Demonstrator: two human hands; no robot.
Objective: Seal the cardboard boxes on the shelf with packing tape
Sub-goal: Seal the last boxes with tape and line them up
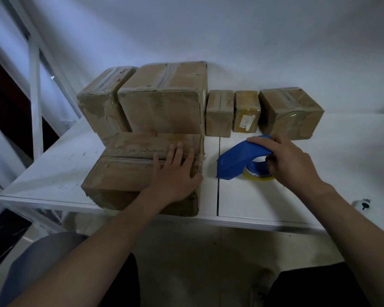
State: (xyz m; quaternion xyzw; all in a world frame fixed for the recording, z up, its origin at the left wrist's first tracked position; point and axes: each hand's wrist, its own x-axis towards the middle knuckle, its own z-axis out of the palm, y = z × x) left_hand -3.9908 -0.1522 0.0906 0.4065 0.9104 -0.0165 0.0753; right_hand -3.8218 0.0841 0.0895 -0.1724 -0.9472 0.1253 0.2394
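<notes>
- Nearest the camera, two bare forearms reached up from the bottom edge toward the white shelf (275, 200).
- The left hand (175, 173) lay flat on the right end of the front box (124, 173), fingers straight and slightly spread, gripping nothing.
- The right hand (290, 160) had its fingers curled over the top of the blue tape dispenser (237, 160), with the thumb tucked under beside the yellowish tape roll (258, 177).
- The dispenser rested on the shelf just right of the front box, not touching it.
- The front box sat at the shelf's near edge, its flap seam running left to right. Five more boxes (164, 103) stood in a row behind, against the wall.
- The step looked like bringing the dispenser to the box. The flat palm should press the flaps level while the tape starts on a side wall. One straight pull should then run along the seam.
- In the dim light it was unclear whether that seam already carried tape.
</notes>
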